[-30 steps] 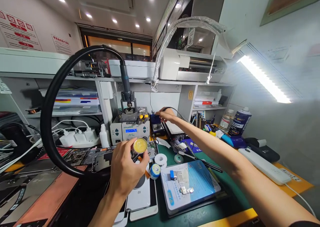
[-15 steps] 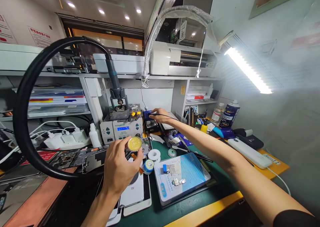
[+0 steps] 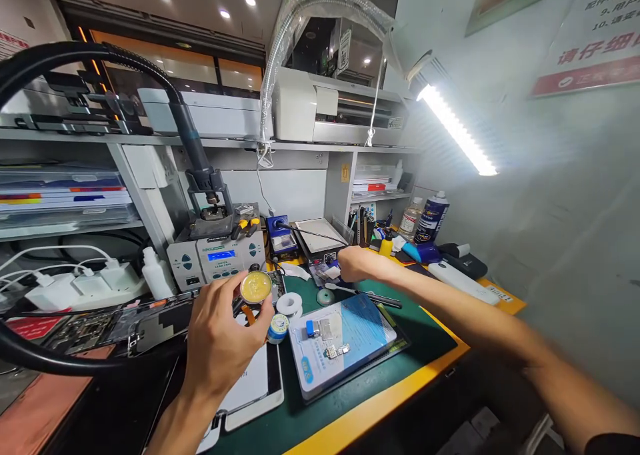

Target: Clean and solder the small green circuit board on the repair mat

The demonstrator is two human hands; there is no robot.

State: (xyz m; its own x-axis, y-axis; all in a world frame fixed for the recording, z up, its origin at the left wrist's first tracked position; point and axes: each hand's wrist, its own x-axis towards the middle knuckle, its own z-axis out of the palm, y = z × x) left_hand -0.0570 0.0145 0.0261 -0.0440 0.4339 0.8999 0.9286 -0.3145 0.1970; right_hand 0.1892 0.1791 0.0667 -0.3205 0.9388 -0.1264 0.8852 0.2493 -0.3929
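Observation:
My left hand [image 3: 220, 335] grips a small round open tin of yellow paste [image 3: 257, 286] by its sides, thumb on the right, tilted so its top faces me. My right hand [image 3: 357, 265] is over the back of the green mat, fingers curled downward. What its fingers hold, if anything, is hidden. A dark cable [image 3: 313, 233] runs from the blue soldering station [image 3: 280, 233] toward that hand. In front of it lie a white-tipped stick [image 3: 345, 288] and a light green disc [image 3: 326, 297]. A blue-and-white box [image 3: 345, 348] carries small metal connectors [image 3: 336, 351].
A grey rework station [image 3: 220, 255] stands at the back left beneath a thick black hose [image 3: 150, 75]. Solder spool [image 3: 289, 303] and blue jar [image 3: 277, 328] sit beside my left hand. A lit lamp [image 3: 457, 131] hangs right. A spray can [image 3: 433, 218] and bottle [image 3: 410, 218] stand back right.
My right hand has left the blue soldering station and come rightward and nearer to me. The view has turned to the right. My left hand still holds the tin.

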